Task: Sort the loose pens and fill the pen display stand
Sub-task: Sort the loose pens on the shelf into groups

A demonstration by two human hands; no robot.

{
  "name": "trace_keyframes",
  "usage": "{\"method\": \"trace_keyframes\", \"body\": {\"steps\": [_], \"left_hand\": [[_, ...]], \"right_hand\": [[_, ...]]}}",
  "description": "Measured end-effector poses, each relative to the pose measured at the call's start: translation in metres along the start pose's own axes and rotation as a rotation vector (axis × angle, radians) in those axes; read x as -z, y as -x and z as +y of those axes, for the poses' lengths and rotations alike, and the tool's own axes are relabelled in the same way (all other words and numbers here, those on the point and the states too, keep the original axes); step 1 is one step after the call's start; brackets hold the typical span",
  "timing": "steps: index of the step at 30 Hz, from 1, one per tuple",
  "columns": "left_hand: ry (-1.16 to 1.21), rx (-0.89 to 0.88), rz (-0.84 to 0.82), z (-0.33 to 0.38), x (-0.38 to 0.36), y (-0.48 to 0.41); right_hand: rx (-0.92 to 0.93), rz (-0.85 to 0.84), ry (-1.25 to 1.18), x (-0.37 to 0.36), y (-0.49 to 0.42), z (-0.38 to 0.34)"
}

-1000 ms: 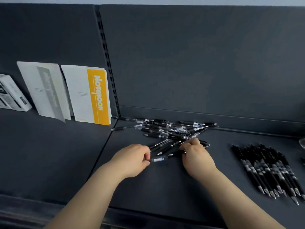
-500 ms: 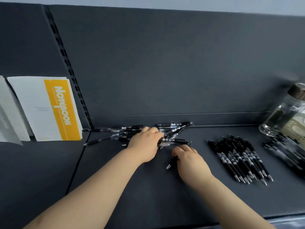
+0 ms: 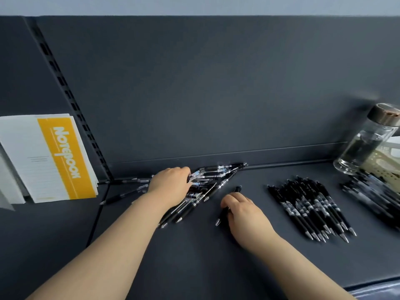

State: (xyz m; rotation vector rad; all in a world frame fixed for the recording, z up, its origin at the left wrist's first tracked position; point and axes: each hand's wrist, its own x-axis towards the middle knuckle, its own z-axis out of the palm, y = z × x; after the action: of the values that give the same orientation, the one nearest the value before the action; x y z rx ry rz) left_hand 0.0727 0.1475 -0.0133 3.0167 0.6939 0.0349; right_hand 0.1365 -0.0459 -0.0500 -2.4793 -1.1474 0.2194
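Nearest, on the dark shelf [image 3: 194, 256]: right hand [image 3: 245, 213], knuckles up, fingers curled round 1 black pen [image 3: 223, 215]. Held low, at or just above the shelf surface; contact not determinable. Long axis of that pen near-left to far-right: metal tip toward the camera, clip end poking out beyond the fingers.

Just left and a little farther: left hand [image 3: 171, 185], palm down on the loose pile [image 3: 207, 182]. Fingertips buried among the barrels; pinching 1 or merely pressing, cannot tell.

Pile itself: a jumbled fan, black and clear barrels mixed, a few straggling left toward the shelf seam.

Right of the held pen, well apart from it: sorted row [image 3: 309, 208] of black pens, side by side, tips toward the camera and slightly right. Same general look as the held pen, so probably its destination. Key relation, as judged: row to the right of the grip, right hand the nearer of the 2, pen's axis crossed against the row's. Likely needs a wrist turn to swing the tip into line before setting down at the row's left flank.

Farther right: second bundle [image 3: 372, 198] of dark pens, blurred, just before a glass bottle [image 3: 365, 146] with brown cap.

Far left: yellow-and-white notebook [image 3: 58, 156] leaning on the back panel [image 3: 216, 94].

No pen display stand identifiable. Sorting stage by the look of it; filling not yet begun.
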Motion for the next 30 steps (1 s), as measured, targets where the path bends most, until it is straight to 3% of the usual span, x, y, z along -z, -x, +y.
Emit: {"method": "trace_keyframes", "body": {"steps": [7,14,18,21,24,30], "left_hand": [[-0.031,0.001,-0.221,-0.011,0.0,-0.016],[-0.131,0.03,-0.211,-0.005,0.008,-0.018],[-0.038,0.093,-0.07,-0.009,0.013,-0.016],[0.129,0.168,0.064,-0.005,0.03,-0.011],[0.382,0.204,0.09,0.011,0.046,-0.001],[1.325,0.351,-0.106,0.071,0.043,0.022]], "right_hand": [[0.017,-0.043,-0.1,0.006,-0.002,-0.006],[0.046,0.031,-0.234,0.009,0.004,-0.002],[0.019,0.117,-0.367,0.016,0.008,0.001],[-0.029,0.139,-0.46,0.023,0.007,0.007],[-0.052,0.18,-0.619,0.029,0.007,0.011],[-0.101,0.161,-0.905,0.042,0.012,0.023]]}}
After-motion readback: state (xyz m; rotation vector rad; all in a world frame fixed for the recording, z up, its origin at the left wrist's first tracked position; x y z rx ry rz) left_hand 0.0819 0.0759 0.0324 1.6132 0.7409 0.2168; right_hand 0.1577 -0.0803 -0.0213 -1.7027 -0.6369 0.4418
